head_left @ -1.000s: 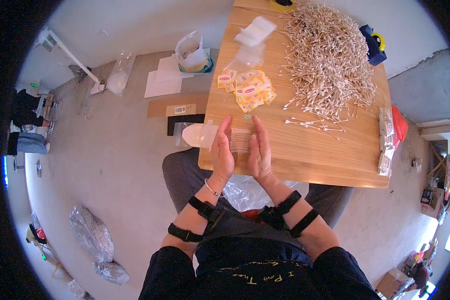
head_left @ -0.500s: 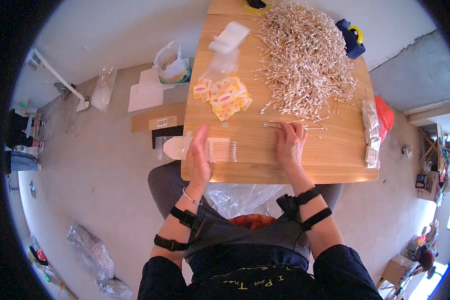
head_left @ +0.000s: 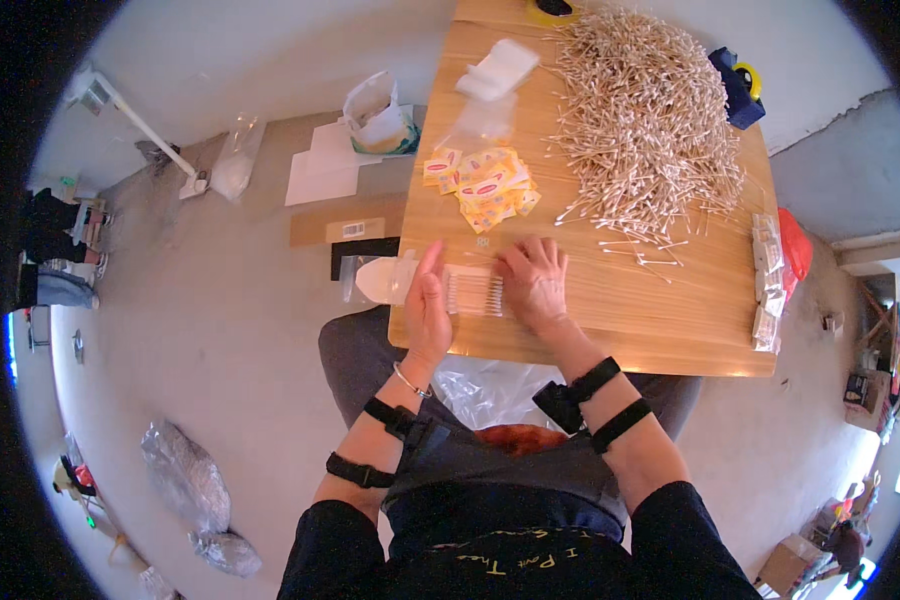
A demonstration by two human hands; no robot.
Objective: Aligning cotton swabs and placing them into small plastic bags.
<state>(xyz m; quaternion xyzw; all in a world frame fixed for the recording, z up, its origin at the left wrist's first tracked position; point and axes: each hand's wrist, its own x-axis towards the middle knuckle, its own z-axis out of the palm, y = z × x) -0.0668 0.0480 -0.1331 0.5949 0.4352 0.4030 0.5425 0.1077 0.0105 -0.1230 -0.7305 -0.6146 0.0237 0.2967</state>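
On the light wooden table (head_left: 670, 310), the left hand (head_left: 427, 308) stands on edge against one end of a small row of white-tipped cotton swabs (head_left: 473, 291), while the right hand (head_left: 535, 282) lies flat at the other end, seemingly touching it. Beyond sit yellow-and-red paper sachets (head_left: 485, 186) and a large loose heap of cotton swabs (head_left: 650, 125).

Right hand (head_left: 535, 285): back from the loose swabs, now flat against the swab row (head_left: 475, 291).
Left hand (head_left: 427, 310): edge-on at the row's other end.
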